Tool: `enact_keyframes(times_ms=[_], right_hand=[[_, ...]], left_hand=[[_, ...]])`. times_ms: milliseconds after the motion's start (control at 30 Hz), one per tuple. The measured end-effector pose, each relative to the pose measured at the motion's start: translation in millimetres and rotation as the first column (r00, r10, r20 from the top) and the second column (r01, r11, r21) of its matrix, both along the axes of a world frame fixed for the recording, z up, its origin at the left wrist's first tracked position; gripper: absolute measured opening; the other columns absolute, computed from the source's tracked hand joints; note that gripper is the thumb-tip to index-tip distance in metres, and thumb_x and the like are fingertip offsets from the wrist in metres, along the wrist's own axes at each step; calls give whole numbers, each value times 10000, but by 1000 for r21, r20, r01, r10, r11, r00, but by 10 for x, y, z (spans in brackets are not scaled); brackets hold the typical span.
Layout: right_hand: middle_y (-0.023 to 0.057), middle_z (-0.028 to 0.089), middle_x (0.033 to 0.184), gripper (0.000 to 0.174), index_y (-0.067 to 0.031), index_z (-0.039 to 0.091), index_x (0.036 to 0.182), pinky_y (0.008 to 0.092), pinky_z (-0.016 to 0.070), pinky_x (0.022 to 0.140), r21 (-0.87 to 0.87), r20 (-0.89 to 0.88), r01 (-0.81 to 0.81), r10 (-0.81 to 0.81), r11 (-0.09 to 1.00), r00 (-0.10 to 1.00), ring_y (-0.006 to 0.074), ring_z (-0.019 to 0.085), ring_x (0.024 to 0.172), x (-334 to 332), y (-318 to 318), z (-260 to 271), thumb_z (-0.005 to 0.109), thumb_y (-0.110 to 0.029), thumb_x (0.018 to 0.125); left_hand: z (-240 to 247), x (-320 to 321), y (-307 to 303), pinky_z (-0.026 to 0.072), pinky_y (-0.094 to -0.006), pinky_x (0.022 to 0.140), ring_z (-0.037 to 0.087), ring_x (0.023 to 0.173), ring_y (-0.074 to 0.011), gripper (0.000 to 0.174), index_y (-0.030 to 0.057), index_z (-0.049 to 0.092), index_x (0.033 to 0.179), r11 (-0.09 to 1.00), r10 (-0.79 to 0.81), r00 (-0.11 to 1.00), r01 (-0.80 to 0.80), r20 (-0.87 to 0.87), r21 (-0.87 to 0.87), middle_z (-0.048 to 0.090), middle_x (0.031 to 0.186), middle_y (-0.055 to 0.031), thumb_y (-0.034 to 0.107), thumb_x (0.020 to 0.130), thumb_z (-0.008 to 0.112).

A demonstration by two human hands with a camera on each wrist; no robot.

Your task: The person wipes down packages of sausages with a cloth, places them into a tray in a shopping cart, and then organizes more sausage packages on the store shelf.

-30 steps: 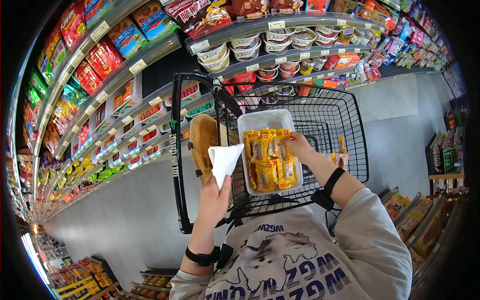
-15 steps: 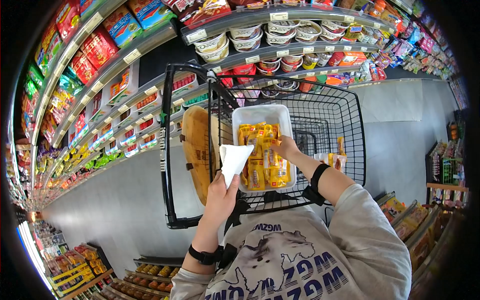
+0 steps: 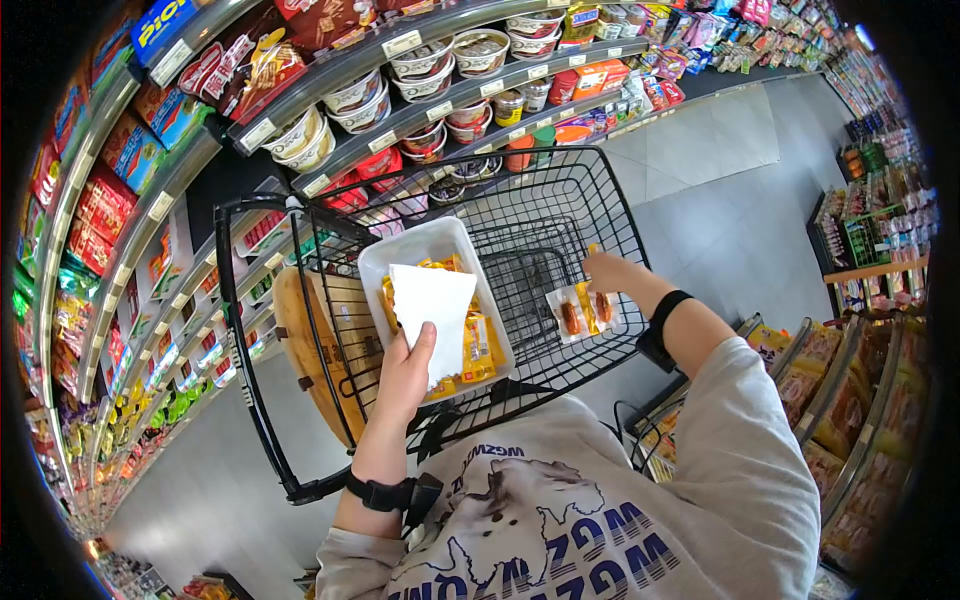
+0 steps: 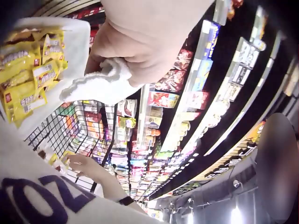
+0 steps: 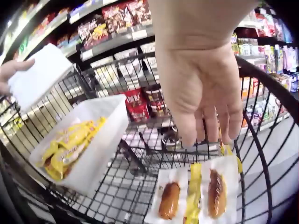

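Head view had our L hand [image 3: 400,380] clamped, thumb on top, on the folded white sheet [image 3: 440,298], over the white rectangular plastic tub [image 3: 425,242] of small yellow plastic packets [image 3: 480,345], handle side of the black wire cart [image 3: 545,352]. Our R hand [image 5: 203,88] hung above 2 brown sausage-shaped snacks [image 5: 169,200] on white backing, fingers straight & close together; couldn't tell re: contact.

The head view looked steeply down from above, farthest back, taking in the whole black wire shopping cart [image 3: 545,245]. The left wrist view, tilted, sat close to the left hand [image 4: 145,42] and faced past it along stocked shelves [image 4: 187,102]. The right wrist view looked past the near right palm [image 5: 205,88] into the cart. All three shared the white plastic tray [image 3: 428,240].
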State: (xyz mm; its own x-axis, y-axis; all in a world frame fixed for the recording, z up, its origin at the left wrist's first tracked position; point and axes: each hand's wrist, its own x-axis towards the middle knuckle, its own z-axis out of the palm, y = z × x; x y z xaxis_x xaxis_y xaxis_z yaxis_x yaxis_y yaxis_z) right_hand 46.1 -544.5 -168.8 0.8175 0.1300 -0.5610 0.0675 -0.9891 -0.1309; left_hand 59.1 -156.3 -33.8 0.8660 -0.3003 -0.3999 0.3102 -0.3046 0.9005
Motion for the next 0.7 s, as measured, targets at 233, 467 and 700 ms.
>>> enact_keyframes(times_ms=[233,467,700], right_hand=[[185,670,960,215,-4,667,963,403,536,743,-216,-159,137,-173,967,972,320,660,904,-207,165,-14,614,-89,772],[174,663,926,279,22,632,964,416,537,719,3,-178,15,-14,1000,984,318,665,823,83,194,468,624,-152,746],[84,578,903,278,8,528,968,326,499,814,862,-150,308,-378,402,914,156,567,884,234,1043,1406,599,-211,813]], left_hand=[[-73,-29,-195,403,-306,932,504,1105,-195,547,-57,419,1304,974,55,953,-117,-299,-195,524,1239,-135,346,948,517],[85,-27,-85,375,-314,962,486,1132,-191,582,-62,426,1298,962,178,927,-235,-330,-142,520,1243,-133,375,931,542],[388,102,70,393,-316,924,515,1078,-199,428,-38,496,1220,903,404,904,-369,142,-221,561,1183,-129,299,955,503]])
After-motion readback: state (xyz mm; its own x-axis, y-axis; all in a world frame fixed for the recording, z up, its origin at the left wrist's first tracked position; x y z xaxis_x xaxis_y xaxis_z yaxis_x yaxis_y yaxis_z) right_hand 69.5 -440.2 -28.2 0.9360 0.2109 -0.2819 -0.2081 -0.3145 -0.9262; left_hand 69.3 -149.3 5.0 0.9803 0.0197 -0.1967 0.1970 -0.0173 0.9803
